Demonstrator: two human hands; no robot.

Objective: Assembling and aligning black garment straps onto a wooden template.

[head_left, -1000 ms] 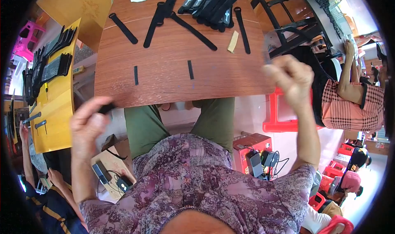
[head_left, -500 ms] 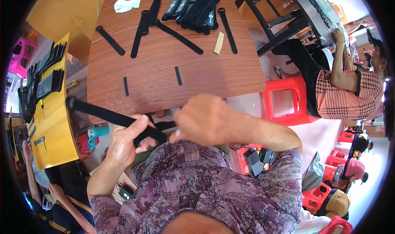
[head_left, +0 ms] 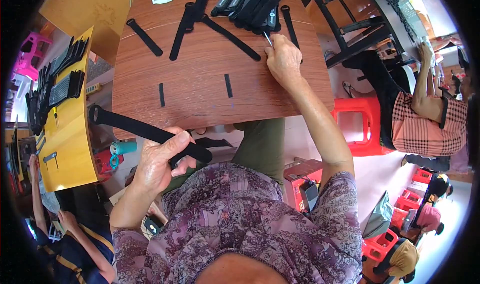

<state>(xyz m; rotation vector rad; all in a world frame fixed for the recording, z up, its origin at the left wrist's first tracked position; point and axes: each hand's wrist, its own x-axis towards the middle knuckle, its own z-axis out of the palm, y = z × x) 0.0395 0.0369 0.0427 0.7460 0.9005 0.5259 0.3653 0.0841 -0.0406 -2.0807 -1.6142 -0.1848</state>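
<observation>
Indoors, at a brown table [head_left: 195, 84] (red stool [head_left: 357, 105] nearby), left hand [head_left: 157, 160] grips black strap [head_left: 135, 128]; right hand [head_left: 284, 59] pinches silver tool [head_left: 268, 38].

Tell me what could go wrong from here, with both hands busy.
The black strap in the left grip has a long looped end sticking out beyond the thumb; it might snag on the brown table.

The thin metallic tool in the right grip points at the strap pile and could nick or shift it.

The right grip partly covers a looped strap, which may get dragged along.
</observation>
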